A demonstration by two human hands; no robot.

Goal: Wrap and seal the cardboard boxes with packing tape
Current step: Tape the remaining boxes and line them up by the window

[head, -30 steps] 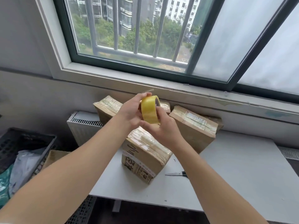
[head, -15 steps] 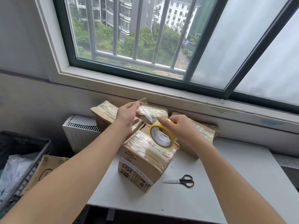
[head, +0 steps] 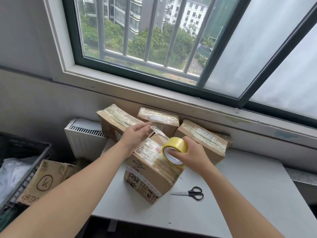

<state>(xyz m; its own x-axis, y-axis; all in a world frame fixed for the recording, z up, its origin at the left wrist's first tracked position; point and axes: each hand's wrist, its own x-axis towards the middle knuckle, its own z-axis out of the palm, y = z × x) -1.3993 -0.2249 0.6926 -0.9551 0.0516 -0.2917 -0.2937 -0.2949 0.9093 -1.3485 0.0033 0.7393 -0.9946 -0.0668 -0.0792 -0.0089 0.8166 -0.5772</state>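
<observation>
Tape roll [head: 177, 146]: yellow, held at the top of the front box [head: 148, 175], gripped by the right hand [head: 192, 156] (fingers are curled into the core). Strip of tape [head: 158, 131]: drawn from the roll toward the box's far edge, its free end pinched by the left hand [head: 135, 137]. Front box: set corner-on upon the grey table [head: 243, 208], three taped boxes [head: 202, 140] ranged behind it. Scissors [head: 191, 193]: laid closed on the table, right of the front box, apart from it.

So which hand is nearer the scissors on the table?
Right. The right hand grips the tape roll on the front box, up-left of the scissors; the left hand pinches the tape strip at the box's far edge.
</observation>
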